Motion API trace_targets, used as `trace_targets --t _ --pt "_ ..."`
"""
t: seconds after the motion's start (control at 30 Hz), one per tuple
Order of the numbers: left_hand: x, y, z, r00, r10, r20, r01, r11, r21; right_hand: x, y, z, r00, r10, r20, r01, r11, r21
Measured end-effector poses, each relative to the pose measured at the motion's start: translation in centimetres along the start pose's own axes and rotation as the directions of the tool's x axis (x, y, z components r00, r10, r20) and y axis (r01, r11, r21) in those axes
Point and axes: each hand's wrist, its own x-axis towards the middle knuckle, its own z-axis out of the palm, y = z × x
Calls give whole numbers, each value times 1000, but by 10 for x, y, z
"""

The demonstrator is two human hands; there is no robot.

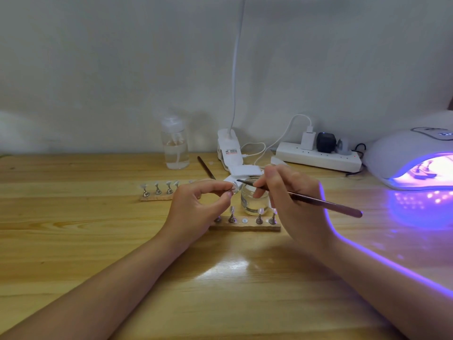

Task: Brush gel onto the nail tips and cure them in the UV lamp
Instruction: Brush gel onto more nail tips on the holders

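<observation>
left hand pinching a nail tip | right hand gripping the brush, bristles on the tip | UV lamp glowing purple on the table

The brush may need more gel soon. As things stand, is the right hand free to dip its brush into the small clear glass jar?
Probably yes. The right hand holds the thin dark-handled brush just over the small clear glass jar, whose mouth looks open.

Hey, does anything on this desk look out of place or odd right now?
One gap: the near wooden strip has a bare magnet spot between its stands, matching the nail tip stand pinched in the left hand. Nothing looks spilled.
</observation>
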Motion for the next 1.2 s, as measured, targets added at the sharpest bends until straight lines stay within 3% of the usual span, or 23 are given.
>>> trace_targets --t 0.13,0.43,0.63,0.87,1.1,1.2 --pt "0 -1 0 1000 0 -4 0 1000 -5 -1 0 2 998 11 59 -8 998 -57" --pt "0 -3 0 1000 -2 -2 2 1000 3 -1 -1 0 996 73 -55 -64 987 146" --pt "1 -4 1 1000 -5 -6 5 1000 0 1 -2 3 999 44 33 -43 999 -10" --pt "0 -3 0 1000 -15 -3 15 1000 0 0 1 0 997 56 -50 -48 987 153" --pt "1 -2 0 1000 0 -2 0 1000 6 2 0 0 1000 11 21 -10 999 -47" --pt "0 -2 0 1000 -12 -7 12 1000 4 0 -1 1 999 26 38 -26 1000 -14"
